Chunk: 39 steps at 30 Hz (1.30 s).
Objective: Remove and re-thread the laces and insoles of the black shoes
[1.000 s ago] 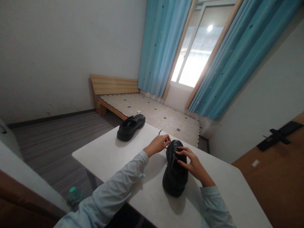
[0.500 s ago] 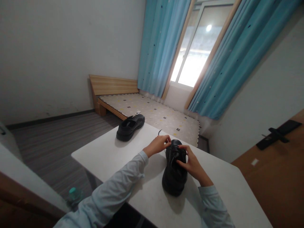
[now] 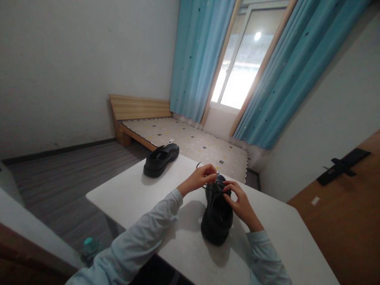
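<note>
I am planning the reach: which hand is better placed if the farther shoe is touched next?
Likely the left hand: it is closer to the farther shoe, while the right hand is on the right side of the near shoe.

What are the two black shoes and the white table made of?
The nearer shoe and farther shoe look like leather, maybe imitation: dark, smooth, faintly shiny. The tabletop could be laminate or painted board: flat, pale, evenly smooth.

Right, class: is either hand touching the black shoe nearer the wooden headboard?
No: the left hand and the right hand are both at the other black laced shoe, with white tabletop showing between them and the headboard-side shoe.
</note>
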### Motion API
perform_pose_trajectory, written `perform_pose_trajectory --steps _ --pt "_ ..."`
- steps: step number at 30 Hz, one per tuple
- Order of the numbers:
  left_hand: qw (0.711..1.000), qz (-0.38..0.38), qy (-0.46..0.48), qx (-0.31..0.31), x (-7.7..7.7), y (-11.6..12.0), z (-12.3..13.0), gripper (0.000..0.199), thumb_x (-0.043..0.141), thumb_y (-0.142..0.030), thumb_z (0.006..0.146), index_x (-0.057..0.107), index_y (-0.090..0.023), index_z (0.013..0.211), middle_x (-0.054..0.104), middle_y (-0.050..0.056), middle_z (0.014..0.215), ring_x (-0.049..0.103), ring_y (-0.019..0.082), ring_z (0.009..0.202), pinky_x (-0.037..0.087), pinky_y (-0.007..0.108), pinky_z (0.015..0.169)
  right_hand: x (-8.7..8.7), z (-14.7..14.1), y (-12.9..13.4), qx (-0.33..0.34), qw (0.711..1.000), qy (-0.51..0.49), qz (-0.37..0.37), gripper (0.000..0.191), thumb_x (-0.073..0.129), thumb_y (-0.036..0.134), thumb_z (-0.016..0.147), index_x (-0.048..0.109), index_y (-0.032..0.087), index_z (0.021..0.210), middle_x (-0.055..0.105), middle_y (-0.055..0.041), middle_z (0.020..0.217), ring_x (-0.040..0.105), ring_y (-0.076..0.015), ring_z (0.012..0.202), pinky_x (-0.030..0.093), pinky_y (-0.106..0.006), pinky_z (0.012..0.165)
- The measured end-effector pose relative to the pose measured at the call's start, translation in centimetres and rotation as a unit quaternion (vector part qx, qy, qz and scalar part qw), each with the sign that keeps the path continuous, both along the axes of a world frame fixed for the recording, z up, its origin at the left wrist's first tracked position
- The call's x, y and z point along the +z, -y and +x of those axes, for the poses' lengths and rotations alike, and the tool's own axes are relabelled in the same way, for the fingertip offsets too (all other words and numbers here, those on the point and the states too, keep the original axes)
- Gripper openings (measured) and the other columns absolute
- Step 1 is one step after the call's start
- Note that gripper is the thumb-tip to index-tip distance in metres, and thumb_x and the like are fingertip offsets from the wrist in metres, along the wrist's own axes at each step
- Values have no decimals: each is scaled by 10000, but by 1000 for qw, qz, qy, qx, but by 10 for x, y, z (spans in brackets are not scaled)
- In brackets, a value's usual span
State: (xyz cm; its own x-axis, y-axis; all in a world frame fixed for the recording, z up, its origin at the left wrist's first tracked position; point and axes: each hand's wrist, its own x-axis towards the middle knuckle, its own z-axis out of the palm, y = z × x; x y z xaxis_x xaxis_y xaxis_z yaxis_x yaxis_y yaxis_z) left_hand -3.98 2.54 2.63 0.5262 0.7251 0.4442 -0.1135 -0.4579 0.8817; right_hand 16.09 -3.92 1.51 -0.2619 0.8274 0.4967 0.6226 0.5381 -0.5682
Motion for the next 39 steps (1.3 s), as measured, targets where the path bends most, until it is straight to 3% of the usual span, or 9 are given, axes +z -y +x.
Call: perform_pose_trajectory --steps 5,8,11,13,17,21,24,29,39 --pt "998 28 -57 1 -1 3 0 297 564 -417 809 580 -121 817 580 4 719 540 97 666 407 189 580 5 2 3 22 988 -145 -57 48 532 258 790 513 218 771 638 -72 985 579 -233 981 446 -413 889" --pt "992 57 -115 -7 0 8 3 310 535 -420 832 622 -124 810 598 8 725 536 102 687 401 186 595 10 3 6 23 970 -230 -75 90 475 298 808 487 224 759 648 -36 735 622 -200 728 488 -410 810" --pt "983 105 -148 -9 1 10 7 347 454 -409 885 658 -137 813 614 22 786 541 111 748 407 188 654 14 5 9 8 951 -299 -82 215 370 363 856 469 240 710 419 63 420 490 -143 411 511 -403 723" --pt "977 135 -164 3 0 10 9 367 405 -393 911 674 -154 836 612 28 817 542 118 784 411 195 701 16 8 8 -40 945 -315 -82 345 336 432 880 472 236 631 280 94 359 351 -107 315 515 -371 636" --pt "961 198 -182 59 -8 9 14 297 449 -359 898 669 -179 984 592 60 911 537 153 882 417 248 821 11 16 2 -141 967 -188 -100 370 593 519 745 519 196 582 463 41 454 445 -109 402 472 -275 467" --pt "936 266 -210 95 -15 12 20 287 553 -375 838 667 -211 1044 566 98 1060 482 214 1027 377 358 943 1 20 -5 -99 983 -76 -133 315 628 500 722 604 188 763 538 19 599 509 -124 461 458 -250 407" --pt "923 284 -238 101 -16 17 24 288 544 -376 841 653 -229 1065 570 93 1084 474 226 1044 378 392 947 -3 21 -8 -91 991 -42 -89 297 605 482 740 598 188 703 568 -14 700 529 -136 538 485 -276 477" --pt "915 295 -258 91 -15 21 27 327 542 -330 838 572 -218 1143 581 86 1088 481 229 1072 398 378 933 -3 17 -9 -97 992 -66 -51 276 571 459 776 583 191 709 600 -25 717 574 -185 694 492 -343 681" --pt "939 250 -219 90 -20 16 32 250 428 -323 907 571 -163 1034 627 76 1003 562 187 956 420 306 870 8 1 -2 -74 987 -127 -63 292 579 472 786 571 186 727 600 -24 683 565 -178 665 470 -317 661"
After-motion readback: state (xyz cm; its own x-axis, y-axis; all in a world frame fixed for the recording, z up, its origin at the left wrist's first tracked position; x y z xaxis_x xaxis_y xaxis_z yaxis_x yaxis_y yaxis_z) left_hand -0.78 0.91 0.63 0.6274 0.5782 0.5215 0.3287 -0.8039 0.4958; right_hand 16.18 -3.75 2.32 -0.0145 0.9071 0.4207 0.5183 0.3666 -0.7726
